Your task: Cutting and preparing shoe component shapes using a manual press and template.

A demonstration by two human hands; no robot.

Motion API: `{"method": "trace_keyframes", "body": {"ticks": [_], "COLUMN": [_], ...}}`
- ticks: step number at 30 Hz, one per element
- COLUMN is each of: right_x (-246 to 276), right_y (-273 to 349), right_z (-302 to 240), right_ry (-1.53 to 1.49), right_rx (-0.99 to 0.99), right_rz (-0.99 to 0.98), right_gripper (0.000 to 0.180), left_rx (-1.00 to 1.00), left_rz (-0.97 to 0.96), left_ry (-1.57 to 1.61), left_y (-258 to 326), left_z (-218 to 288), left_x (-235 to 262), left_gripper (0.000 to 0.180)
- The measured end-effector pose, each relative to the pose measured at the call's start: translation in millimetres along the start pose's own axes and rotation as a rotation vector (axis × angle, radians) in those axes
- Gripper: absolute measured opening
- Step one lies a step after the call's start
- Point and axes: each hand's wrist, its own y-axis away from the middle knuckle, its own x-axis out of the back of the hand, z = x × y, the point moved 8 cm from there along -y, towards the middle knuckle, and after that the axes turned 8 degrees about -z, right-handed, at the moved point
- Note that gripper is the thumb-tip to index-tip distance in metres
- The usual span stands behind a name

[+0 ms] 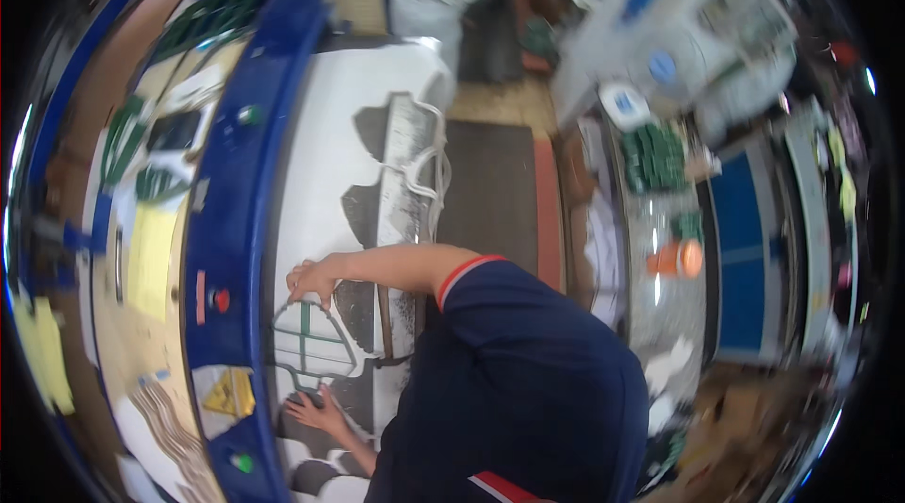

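A white flat piece with green lines [309,341] lies on the white and grey work surface [320,126] beside a blue machine frame [236,220]. My right hand [311,279] reaches across from my navy sleeve, and its curled fingers grip the piece's upper edge. My left hand [319,413] comes in from the lower edge and holds the piece's lower corner, fingers over a dark patch. The picture is blurred, so the finger detail is unclear.
The blue frame carries a red button [220,300], a green button [243,461] and a yellow warning sticker [229,395]. White looped straps [426,164] lie further along the surface. To the right, a bench holds green items [655,159] and an orange container [679,259]. A dark floor mat [490,192] lies between.
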Motion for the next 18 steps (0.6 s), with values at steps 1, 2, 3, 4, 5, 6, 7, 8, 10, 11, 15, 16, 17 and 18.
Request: {"method": "trace_keyframes", "body": {"ticks": [1, 2, 3, 4, 5, 6, 7, 8, 10, 11, 15, 16, 17, 18], "right_x": [-8, -3, -3, -5, -3, 0, 2, 5, 13, 15, 15, 15, 18, 10], "right_y": [-5, -7, -11, -9, -7, -4, -2, -2, 4, 5, 4, 1, -3, -6], "right_z": [-2, 2, 1, 4, 3, 4, 2, -7, -12, -14, -14, -16, -16, -13], "right_ry": [0.023, -0.001, 0.04, 0.081, 0.056, 0.043, 0.039, 0.034, 0.011, 0.033, 0.024, 0.037, 0.041, 0.069], "right_rx": [0.002, -0.031, -0.03, -0.035, -0.055, -0.082, -0.071, -0.047, -0.1, -0.115, -0.149, -0.128, -0.136, -0.133], "right_rz": [-0.062, 0.004, -0.053, -0.122, -0.117, -0.085, -0.098, -0.119, -0.117, -0.14, -0.201, -0.21, -0.199, -0.222], "right_gripper": [0.087, 0.087, 0.087, 0.088, 0.09, 0.09, 0.09, 0.091, 0.089, 0.088, 0.085, 0.085, 0.087, 0.087], "left_rx": [0.002, -0.012, -0.004, 0.008, -0.032, 0.005, 0.055, 0.041, 0.061, 0.027, 0.008, 0.015, 0.004, -0.003], "left_rz": [0.014, 0.011, -0.003, -0.023, -0.031, -0.043, -0.05, -0.052, -0.027, 0.027, 0.025, 0.029, 0.009, -0.009], "left_ry": [-0.007, -0.039, -0.06, -0.071, -0.087, -0.117, -0.142, -0.152, -0.185, -0.184, -0.216, -0.199, -0.195, -0.183], "left_y": [3, -2, 0, 1, 2, 1, 2, 3, 4, 2, 4, 4, 1, 3], "left_z": [3, 6, 11, 20, 29, 31, 33, 32, 24, 19, 7, 5, 2, 6], "left_x": [-2, -5, 0, 0, 2, 3, 4, 2, -1, -4, -15, -14, -11, -8], "left_gripper": [0.074, 0.074, 0.073, 0.072, 0.072, 0.072, 0.072, 0.072, 0.073, 0.074, 0.072, 0.072, 0.071, 0.071]}}
